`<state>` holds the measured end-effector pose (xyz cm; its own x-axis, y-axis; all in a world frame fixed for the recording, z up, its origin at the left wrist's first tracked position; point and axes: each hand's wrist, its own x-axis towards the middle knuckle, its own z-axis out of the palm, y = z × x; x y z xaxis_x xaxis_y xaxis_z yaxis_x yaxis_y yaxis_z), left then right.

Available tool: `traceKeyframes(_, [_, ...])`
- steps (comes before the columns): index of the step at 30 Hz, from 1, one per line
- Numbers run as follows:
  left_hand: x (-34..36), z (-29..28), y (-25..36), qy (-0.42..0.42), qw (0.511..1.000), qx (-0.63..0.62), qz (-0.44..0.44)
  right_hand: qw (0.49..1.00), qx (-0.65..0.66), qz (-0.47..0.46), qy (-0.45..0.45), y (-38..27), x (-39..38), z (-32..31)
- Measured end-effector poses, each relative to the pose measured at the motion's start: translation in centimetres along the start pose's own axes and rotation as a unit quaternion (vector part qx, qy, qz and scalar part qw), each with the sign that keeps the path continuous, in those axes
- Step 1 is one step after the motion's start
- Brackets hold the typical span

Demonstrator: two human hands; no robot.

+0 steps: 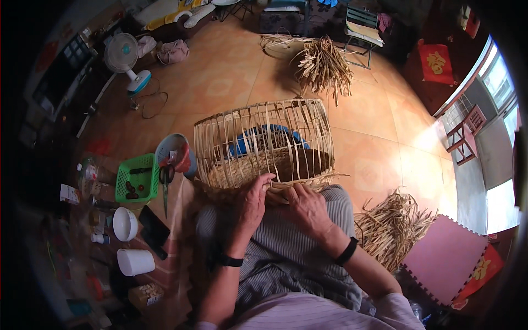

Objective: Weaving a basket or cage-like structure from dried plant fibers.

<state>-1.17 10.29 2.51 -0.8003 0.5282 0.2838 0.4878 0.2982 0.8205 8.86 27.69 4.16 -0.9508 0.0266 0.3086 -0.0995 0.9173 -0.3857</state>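
A half-woven straw basket [214, 168] lies sideways across my lap, with open vertical strips over its upper part and tighter weave below. A blue round object [239, 144] shows through the strips. My left hand [253, 201] has its fingers closed at the basket's near woven edge, around a pale strip. My right hand [311, 212], just to the right, has bent fingers pressed on that same woven edge; its fingertips are partly hidden. Loose strip ends stick out to the right of it.
Left: scissors [166, 179], a green crate [126, 168], bowls [125, 223], a white cup [136, 263] and a fan [124, 55]. Straw bundles lie ahead [324, 66] and right [390, 225], beside a pink mat [443, 258]. A folding chair [363, 33] stands at the back.
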Motion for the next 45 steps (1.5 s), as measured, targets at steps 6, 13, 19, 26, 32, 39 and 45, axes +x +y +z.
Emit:
traceKeyframes(6, [0.3,-0.7,-0.7,-0.026,1.000,0.000,0.009,0.998,0.004,0.067,0.021,-0.1,-0.2,2.9])
traceKeyframes(13, [0.7,-1.0,-1.7,-0.052,0.997,-0.063,0.007,0.998,0.012,-0.012,0.058,-0.2,-0.1,3.0])
traceKeyframes(19, [0.4,-0.4,-2.8,-0.027,0.996,-0.075,0.029,0.986,0.151,0.067,-0.011,0.3,-1.1,3.7])
traceKeyframes(26, [0.5,0.5,-4.0,-0.034,0.997,-0.066,0.001,0.990,0.130,-0.061,0.004,-0.3,-1.9,2.5])
traceKeyframes(32, [0.5,1.0,-5.3,-0.056,0.983,-0.172,-0.010,0.996,0.090,-0.020,-0.013,-5.5,-0.5,0.6])
traceKeyframes(39, [0.2,-0.5,-4.0,-0.073,0.995,-0.064,0.027,0.780,0.529,0.244,-0.226,-4.1,0.3,-6.1])
traceKeyframes(45, [0.0,-1.7,-2.4,-0.072,0.994,-0.015,0.078,0.722,0.610,0.252,-0.207,-3.6,-1.8,-10.8])
